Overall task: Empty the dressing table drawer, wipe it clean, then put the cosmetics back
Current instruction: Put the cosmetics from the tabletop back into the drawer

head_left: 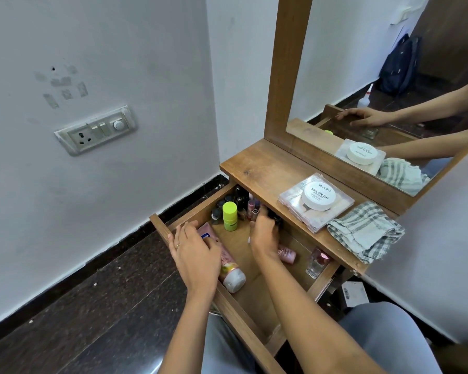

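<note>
Head view, hidden bits: the right hand is deep in the open brown wooden drawer, and its fingertips vanish into the shade under the desk top, so whether they grip anything can't be told.
Right wrist: it covers part of a small pink bottle lying on the drawer floor.
Left hand: fingers loose and spread, resting on a pink tube with a white cap that lies along the drawer's left wall; much of the tube is under the palm.
Back of drawer: a lime-green capped bottle stands upright, and behind it a cluster of small dark bottles runs under the desk edge, too dim to sort out.
Right corner: a clear glass bottle with a pink top, partly under the desk lip.
Desk: brown wood, carrying a round white tub marked NAIL POLISH on a flat clear plastic case, with a crumpled grey-and-white checked cloth just beside them.
Mirror: wood-framed, cut off at the top and right.
Room: white wall with a switch panel, dark stone floor.
</note>
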A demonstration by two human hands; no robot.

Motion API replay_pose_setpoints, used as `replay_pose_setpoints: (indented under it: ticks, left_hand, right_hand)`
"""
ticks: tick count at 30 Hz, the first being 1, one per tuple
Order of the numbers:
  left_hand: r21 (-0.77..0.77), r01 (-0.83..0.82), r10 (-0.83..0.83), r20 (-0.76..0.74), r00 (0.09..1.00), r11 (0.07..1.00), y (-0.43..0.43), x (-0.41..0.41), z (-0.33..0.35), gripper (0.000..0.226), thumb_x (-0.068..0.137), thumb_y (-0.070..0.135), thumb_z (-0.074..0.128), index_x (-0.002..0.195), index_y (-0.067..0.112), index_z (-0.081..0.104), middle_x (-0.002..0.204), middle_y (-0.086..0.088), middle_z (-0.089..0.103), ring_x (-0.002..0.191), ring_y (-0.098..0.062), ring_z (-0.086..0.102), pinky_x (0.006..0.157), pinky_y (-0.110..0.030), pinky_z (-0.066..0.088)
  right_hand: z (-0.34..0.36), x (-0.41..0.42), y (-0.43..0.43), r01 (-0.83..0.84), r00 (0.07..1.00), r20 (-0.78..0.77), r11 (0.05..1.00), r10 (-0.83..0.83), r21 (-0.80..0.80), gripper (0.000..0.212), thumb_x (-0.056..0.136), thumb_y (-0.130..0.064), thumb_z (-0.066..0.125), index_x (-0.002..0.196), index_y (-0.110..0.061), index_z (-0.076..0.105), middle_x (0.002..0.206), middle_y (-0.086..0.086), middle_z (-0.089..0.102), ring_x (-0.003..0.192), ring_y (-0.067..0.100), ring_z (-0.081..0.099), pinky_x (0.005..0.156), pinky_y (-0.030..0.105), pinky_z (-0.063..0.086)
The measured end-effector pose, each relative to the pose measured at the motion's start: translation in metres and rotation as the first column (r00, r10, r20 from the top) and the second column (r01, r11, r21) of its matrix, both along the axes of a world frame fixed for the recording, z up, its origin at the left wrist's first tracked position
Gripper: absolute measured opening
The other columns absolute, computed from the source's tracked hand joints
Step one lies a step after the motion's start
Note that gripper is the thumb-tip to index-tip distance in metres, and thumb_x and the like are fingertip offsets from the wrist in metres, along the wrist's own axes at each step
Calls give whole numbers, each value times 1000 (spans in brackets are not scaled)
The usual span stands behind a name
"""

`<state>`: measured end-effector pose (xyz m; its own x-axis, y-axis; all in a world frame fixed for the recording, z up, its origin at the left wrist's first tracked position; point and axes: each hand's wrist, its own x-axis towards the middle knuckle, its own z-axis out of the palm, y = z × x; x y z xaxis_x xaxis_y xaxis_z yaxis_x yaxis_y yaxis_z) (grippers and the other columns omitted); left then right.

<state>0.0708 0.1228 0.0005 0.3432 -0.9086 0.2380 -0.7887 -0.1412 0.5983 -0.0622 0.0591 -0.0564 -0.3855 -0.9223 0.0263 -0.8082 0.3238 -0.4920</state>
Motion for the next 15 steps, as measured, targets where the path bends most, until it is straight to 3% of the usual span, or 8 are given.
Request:
replay_pose_setpoints:
  ticks: [15]
  left_hand:
    - [-5,1,-1,21,1000,1000,-3,2,-6,34,81,10,59,115,6,58,121,-8,62,127,-24,48,119,-40,14]
  right_hand:
    - [11,3,5,14,999,-33,999,-13,30,21,100,-9,44,121,-6,45,111,14,67,98,24,68,83,32,55]
